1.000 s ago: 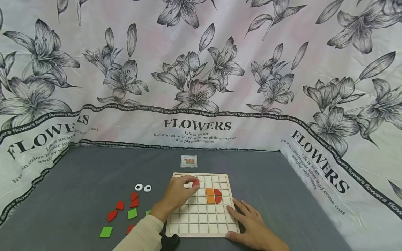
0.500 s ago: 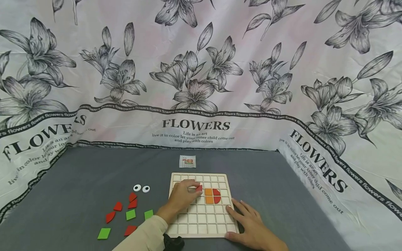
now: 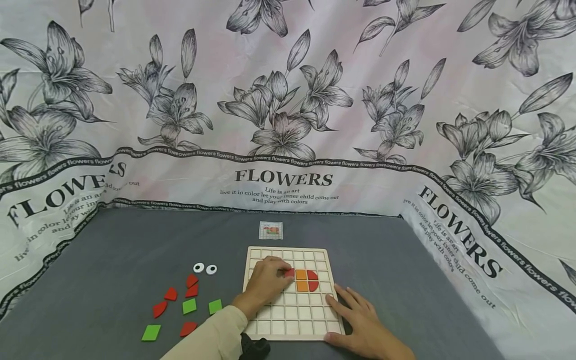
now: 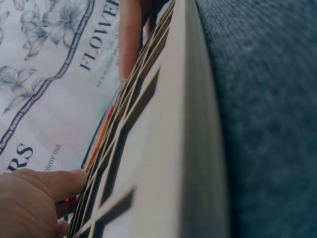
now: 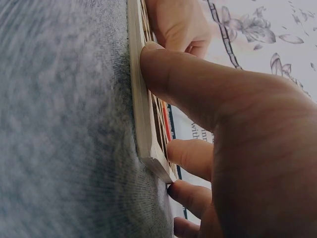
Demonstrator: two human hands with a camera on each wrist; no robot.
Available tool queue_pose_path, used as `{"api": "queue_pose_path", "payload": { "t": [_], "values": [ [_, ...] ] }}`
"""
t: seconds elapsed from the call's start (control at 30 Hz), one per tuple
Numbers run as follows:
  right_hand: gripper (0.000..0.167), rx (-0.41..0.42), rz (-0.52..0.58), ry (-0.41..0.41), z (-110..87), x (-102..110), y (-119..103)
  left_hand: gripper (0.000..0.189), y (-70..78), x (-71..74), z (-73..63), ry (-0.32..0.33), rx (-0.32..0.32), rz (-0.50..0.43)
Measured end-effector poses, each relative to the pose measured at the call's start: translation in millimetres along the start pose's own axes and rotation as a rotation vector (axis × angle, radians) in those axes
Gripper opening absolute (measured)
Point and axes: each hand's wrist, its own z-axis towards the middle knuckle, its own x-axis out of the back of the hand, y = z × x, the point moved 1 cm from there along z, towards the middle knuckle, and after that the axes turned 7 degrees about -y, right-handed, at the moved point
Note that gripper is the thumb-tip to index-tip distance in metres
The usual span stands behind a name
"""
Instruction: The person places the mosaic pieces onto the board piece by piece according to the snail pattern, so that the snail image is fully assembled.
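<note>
A square wooden grid board (image 3: 279, 327) lies on the grey tabletop in the head view. My left hand (image 3: 266, 282) reaches over its left half and pinches a small red piece (image 3: 290, 273), mostly hidden by the fingers. That piece is at the cell just left of two orange squares (image 3: 302, 286) set one above the other. Two red quarter-circles (image 3: 313, 280) sit right of the squares, together forming a half-round. At the board's right edge rests my right hand (image 3: 360, 322), its fingers spread along the side and its thumb (image 5: 173, 74) on the rim near the front corner.
Left of the board lie several loose red pieces (image 3: 159, 309), green pieces (image 3: 151, 332) and two white eye discs (image 3: 199, 269). A small printed picture card (image 3: 271, 230) lies behind the board. A floral curtain (image 3: 288, 125) hangs around the table's back and sides.
My left hand has carried the red piece from the board's upper part down and rightward, to the cell beside the orange squares. My right hand has stayed at the edge.
</note>
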Motion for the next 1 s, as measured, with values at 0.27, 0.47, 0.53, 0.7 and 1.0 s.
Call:
{"api": "queue_pose_path", "payload": {
  "t": [0.27,0.47,0.53,0.7,1.0],
  "values": [
    [0.077,0.019,-0.021,0.031,-0.8,0.5,0.2,0.022,1.9,-0.5,3.2,-0.012,-0.018,0.05],
    [0.079,0.006,-0.012,0.016,-0.7,0.3,-1.1,0.026,2.8,0.8,0.7,-0.023,-0.013,0.039],
    [0.079,0.012,-0.017,0.018,-0.6,0.1,-1.3,0.022,3.1,1.4,0.2,-0.019,-0.013,0.031],
    [0.079,0.014,-0.02,0.025,0.1,-0.5,-0.6,0.011,4.1,2.4,-0.7,-0.021,-0.003,0.021],
    [0.08,-0.01,-0.006,0.0,0.7,-0.2,-0.6,0.008,2.4,2.8,-2.0,-0.004,-0.025,-0.02]
  ]
}}
